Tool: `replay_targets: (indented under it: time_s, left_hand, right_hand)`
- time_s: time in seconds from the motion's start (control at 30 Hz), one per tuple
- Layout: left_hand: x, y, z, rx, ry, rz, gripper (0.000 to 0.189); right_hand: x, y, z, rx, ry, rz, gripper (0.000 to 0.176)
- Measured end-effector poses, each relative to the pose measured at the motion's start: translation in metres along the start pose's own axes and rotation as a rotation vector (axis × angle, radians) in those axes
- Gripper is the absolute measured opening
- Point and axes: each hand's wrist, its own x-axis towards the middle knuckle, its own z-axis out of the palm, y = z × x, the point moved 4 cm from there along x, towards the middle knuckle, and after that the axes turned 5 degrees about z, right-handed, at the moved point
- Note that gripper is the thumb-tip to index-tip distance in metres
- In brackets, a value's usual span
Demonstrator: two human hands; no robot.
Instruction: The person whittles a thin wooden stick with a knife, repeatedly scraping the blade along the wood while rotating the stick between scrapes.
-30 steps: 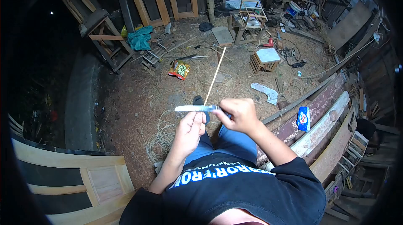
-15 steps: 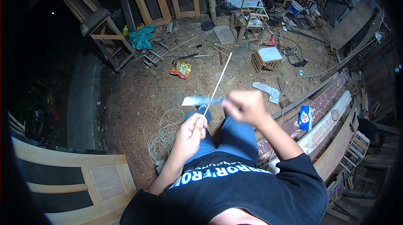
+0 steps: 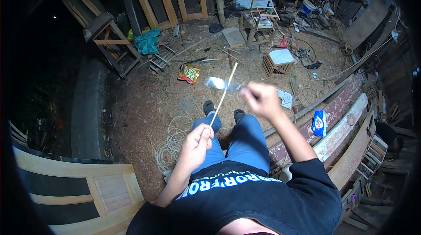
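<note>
My left hand (image 3: pixel 197 145) is closed around the lower end of a thin pale stick (image 3: pixel 222 99), which points up and away from me over my knees. In my right hand (image 3: pixel 262 99) is a knife, its handle mostly hidden in the fist. The broad, shiny blade (image 3: pixel 217 83) is smeared by motion and crosses the stick near its upper end. Both hands are above my lap, the right one farther forward.
A coil of pale cord (image 3: pixel 166 147) lies on the ground beside my left leg. A wooden door panel (image 3: pixel 112 186) is at lower left. Ahead are a snack bag (image 3: pixel 189 73) and a small slatted stool (image 3: pixel 280 61). A blue packet (image 3: pixel 319 123) rests on planks at right.
My right hand and the knife have moved forward, the blade going from near my left hand to the stick's upper part. The stick's tip has shifted slightly left and down.
</note>
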Motion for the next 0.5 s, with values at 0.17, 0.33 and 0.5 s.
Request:
replay_targets:
  time_s: [0.17,0.33,0.5]
  left_hand:
    - [0.001,-0.012,-0.007,0.063,0.052,0.016,0.027]
    - [0.017,-0.046,-0.02,0.012,0.089,-0.065,0.026]
    - [0.032,-0.027,-0.004,-0.06,0.037,-0.043,0.02]
  right_hand:
    - [0.004,0.053,0.014,0.11,0.093,0.228,0.029]
    - [-0.003,0.072,0.01,0.129,0.258,0.272,0.021]
    - [-0.038,-0.012,0.038,0.1,-0.028,0.141,0.028]
